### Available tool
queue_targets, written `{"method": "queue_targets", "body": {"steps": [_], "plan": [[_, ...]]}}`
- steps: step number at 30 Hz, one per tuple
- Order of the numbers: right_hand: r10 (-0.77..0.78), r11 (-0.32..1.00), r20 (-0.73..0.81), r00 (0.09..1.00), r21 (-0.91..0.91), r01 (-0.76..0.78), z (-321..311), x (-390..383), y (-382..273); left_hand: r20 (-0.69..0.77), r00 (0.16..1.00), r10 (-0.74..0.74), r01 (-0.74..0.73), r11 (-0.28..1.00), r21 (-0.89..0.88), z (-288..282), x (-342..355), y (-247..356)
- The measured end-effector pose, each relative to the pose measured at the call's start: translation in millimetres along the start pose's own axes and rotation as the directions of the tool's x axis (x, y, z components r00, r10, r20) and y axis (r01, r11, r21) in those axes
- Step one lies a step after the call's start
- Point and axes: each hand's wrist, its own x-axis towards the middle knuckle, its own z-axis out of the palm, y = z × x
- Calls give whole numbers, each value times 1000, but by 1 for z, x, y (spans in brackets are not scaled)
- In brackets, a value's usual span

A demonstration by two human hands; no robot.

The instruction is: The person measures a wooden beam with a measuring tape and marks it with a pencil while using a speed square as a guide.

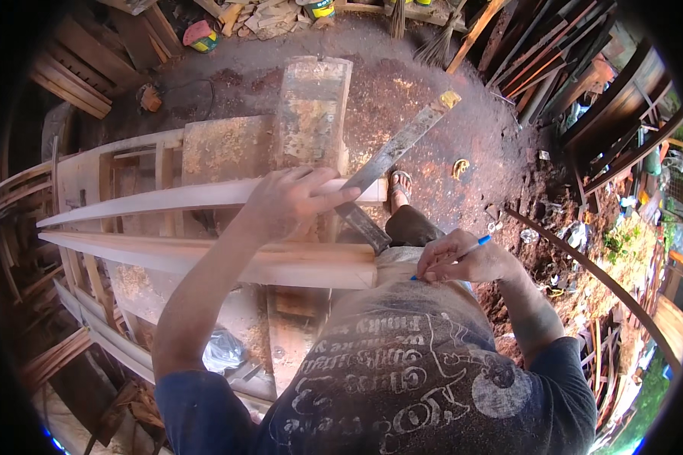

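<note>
My left hand [292, 201] lies over the end of a long pale wooden beam [167, 199], its fingers holding a worn metal carpenter's square [402, 142]. One arm of the square slants away to the far right; the shorter arm angles back toward me, and my fingers partly cover the corner. A second planed beam [311, 269] lies nearer, its end close to my body. In my right hand [467, 258], a blue-capped pen [481, 241] is pinched. Its blue tip points down and left, just in front of my shirt, apart from the wood.
Under the beams is a low wooden frame bench [228, 148] with a plank [311, 114] extending away. Several timber strips [546, 61] lean at the far right, beside a long curved strip [599, 277]. Wood scraps [265, 17] and buckets stand at the back.
</note>
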Motion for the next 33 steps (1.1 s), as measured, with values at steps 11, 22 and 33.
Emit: {"method": "queue_targets", "body": {"steps": [11,22,33], "plan": [[-234,972,-533,813,-101,214,-12,32,-33,-43,999,5,-4,999,44,-3,3,4],[-497,837,-459,736,-476,269,-14,73,-40,-76,997,0,-2,1000,-21,-4,5,5],[-554,785,-345,758,-521,336,8,84,-42,-49,999,3,-1,1000,28,-1,1,3]]}}
